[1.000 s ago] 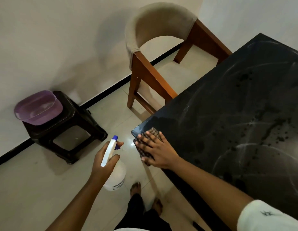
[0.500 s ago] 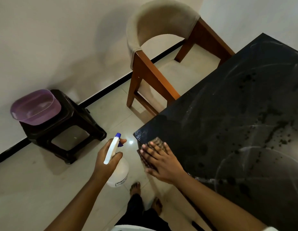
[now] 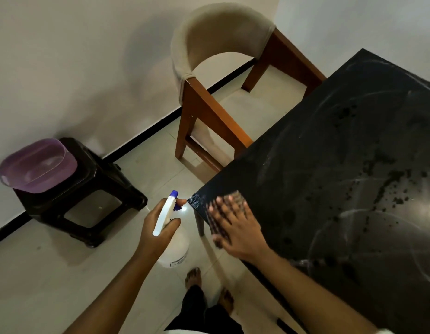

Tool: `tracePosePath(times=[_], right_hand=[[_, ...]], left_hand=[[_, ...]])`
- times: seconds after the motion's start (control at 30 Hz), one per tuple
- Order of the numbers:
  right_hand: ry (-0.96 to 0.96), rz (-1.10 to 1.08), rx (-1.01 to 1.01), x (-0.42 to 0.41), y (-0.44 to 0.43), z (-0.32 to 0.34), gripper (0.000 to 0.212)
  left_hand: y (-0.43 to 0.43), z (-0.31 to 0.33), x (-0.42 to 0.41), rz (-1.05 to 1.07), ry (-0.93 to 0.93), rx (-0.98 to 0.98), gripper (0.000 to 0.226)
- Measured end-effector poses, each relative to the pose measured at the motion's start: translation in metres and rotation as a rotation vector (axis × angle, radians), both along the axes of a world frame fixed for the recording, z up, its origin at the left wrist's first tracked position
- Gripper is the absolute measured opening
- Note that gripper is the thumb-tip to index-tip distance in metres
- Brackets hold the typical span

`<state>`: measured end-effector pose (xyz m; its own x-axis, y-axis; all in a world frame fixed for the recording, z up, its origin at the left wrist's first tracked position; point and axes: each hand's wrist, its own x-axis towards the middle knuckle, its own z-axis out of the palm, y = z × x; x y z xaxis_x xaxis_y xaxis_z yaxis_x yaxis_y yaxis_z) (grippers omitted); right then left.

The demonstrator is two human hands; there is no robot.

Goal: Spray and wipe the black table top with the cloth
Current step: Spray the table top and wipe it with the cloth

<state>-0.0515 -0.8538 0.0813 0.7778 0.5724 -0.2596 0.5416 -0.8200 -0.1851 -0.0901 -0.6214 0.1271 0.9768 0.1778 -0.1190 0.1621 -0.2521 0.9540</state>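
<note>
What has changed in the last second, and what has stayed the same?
The right hand slid the cloth back along the table edge toward the person, then out again toward the corner; it is motion-blurred now, flat on the cloth. Nothing was picked up or released. The left hand still holds the spray bottle beside the table. Chair, stool and basin stayed put.

The right hand (image 3: 235, 227) and cloth (image 3: 234, 197) have slid from the table's (image 3: 329, 165) corner down along its near edge.
</note>
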Motion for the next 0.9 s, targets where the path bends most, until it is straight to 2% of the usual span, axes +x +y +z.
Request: tracePosePath(times=[0.07, 0.17, 0.37, 0.43, 0.53, 0.77, 0.9], right_hand=[[-0.029, 0.034, 0.026, -0.025, -0.011, -0.006, 0.071], [-0.045, 0.017, 0.026, -0.005, -0.010, -0.006, 0.070], [0.004, -0.323, -0.099, 0.121, 0.012, -0.001, 0.073], [0.047, -0.370, -0.113, 0.139, 0.017, 0.003, 0.073], [0.039, -0.383, -0.091, 0.111, 0.018, 0.004, 0.073], [-0.086, -0.357, 0.020, -0.069, -0.020, -0.007, 0.071], [-0.070, -0.364, -0.001, -0.042, -0.022, -0.006, 0.071]], left_hand=[[-0.001, -0.001, 0.002, 0.008, -0.005, -0.009, 0.045], [0.001, -0.002, 0.005, 0.005, -0.017, -0.011, 0.045], [-0.002, -0.001, 0.009, -0.031, -0.050, 0.003, 0.042], [-0.004, 0.000, 0.011, -0.033, -0.056, -0.003, 0.043], [-0.008, 0.001, 0.013, -0.028, -0.067, 0.016, 0.038], [-0.009, -0.008, 0.015, -0.003, -0.074, -0.012, 0.041], [-0.010, -0.010, 0.018, 0.000, -0.046, -0.030, 0.043]])
